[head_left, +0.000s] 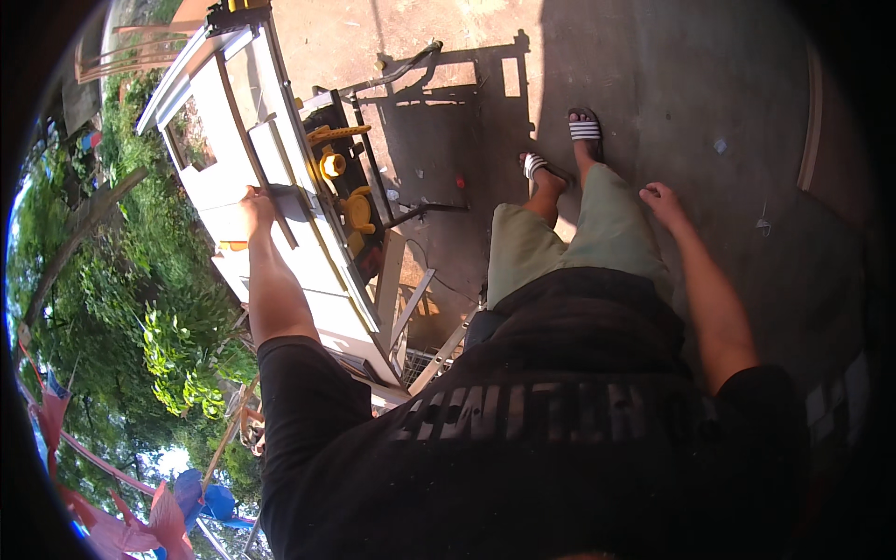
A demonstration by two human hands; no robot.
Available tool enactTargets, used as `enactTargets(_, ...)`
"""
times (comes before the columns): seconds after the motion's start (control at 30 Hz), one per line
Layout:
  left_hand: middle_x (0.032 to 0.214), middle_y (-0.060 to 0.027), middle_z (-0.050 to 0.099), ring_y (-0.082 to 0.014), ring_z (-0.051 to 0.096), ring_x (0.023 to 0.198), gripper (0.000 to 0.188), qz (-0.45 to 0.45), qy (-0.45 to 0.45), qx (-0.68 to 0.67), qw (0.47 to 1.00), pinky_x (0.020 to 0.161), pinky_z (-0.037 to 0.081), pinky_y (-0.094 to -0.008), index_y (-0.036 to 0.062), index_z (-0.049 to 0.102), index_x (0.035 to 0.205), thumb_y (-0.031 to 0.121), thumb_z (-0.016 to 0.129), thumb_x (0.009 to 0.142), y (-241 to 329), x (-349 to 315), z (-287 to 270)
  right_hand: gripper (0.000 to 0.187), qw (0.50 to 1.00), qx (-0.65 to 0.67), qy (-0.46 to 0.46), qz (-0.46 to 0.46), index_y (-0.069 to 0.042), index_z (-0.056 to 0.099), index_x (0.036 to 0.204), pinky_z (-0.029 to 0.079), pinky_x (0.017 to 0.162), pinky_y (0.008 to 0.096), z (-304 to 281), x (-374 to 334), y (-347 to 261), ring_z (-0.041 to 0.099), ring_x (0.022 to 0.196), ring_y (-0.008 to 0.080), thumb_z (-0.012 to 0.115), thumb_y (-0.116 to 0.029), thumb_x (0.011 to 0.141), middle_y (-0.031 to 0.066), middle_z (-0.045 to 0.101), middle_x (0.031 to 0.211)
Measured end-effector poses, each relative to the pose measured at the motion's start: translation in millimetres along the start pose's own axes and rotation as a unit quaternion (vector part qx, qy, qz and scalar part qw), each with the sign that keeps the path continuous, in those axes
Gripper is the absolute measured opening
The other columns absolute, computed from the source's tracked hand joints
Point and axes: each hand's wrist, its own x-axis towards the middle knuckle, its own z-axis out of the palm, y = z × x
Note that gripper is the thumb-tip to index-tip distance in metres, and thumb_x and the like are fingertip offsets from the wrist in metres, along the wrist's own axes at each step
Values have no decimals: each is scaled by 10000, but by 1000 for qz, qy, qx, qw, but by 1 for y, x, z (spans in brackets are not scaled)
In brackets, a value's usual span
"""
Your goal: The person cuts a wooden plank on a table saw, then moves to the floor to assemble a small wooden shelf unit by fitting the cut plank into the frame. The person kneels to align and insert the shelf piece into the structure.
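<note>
At the left stands a machine table (pixel 322 271) with a bright white top, partly washed out by sunlight. A long, narrow brown strip (pixel 241 126) lies across it. My left hand (pixel 257 207) is on the tabletop at this strip, its fingers closed around the strip's edge; glare blurs the fingertips. Yellow knobs and handles (pixel 333 166) stick out from the machine's near side. My right hand (pixel 661 203) hangs beside my right thigh, away from the machine. Its fingers are loosely curled, and nothing shows in them.
Below the table, dark metal legs (pixel 381 177) stand on the concrete floor (pixel 709 84). Pale wooden pieces (pixel 446 350) lean near the machine's lower end. My sandalled feet (pixel 585 131) are right of the machine. Leafy plants (pixel 177 345) and pink and blue cloth (pixel 168 523) fill the left side.
</note>
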Motion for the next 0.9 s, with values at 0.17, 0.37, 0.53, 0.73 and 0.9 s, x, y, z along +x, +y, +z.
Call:
enactTargets(0.17,737,-107,600,-199,565,684,107,-23,13,-198,980,671,466,-340,5,570,874,56,490,923,-24,18,29,446,988,-142,4,-62,-50,657,1158,516,888,429,-16,-3,-127,661,1020,330,663,-396,876,169,685,1095)
enactTargets(0.37,890,-222,656,-323,647,823,413,-70,59,-89,992,775,510,-444,-11,614,918,401,601,938,-28,41,68,287,945,-213,-5,-249,-60,661,983,514,846,458,68,43,-318,652,984,352,608,-329,897,146,676,1028)
enactTargets(0.53,1329,-224,511,-345,504,1269,472,-198,41,-65,977,1056,434,-476,61,586,1276,440,488,1013,15,12,58,313,899,-152,-61,-407,-99,669,1100,502,922,441,242,94,-472,635,1071,351,575,-348,935,178,644,1144)
enactTargets(0.73,1127,-201,568,-341,542,1084,500,-133,101,-165,972,902,497,-422,-57,612,1166,366,676,907,30,-7,9,341,921,-4,-123,-370,-47,674,1100,517,874,423,392,179,-525,661,1043,350,659,-309,882,193,692,1080)
enactTargets(0.9,1054,-206,558,-352,558,1034,562,-130,185,-183,957,796,546,-427,-105,600,1227,275,748,841,18,-15,22,338,926,-5,-171,-336,-42,676,1082,518,855,425,403,159,-512,667,1011,350,664,-311,878,190,696,1054)
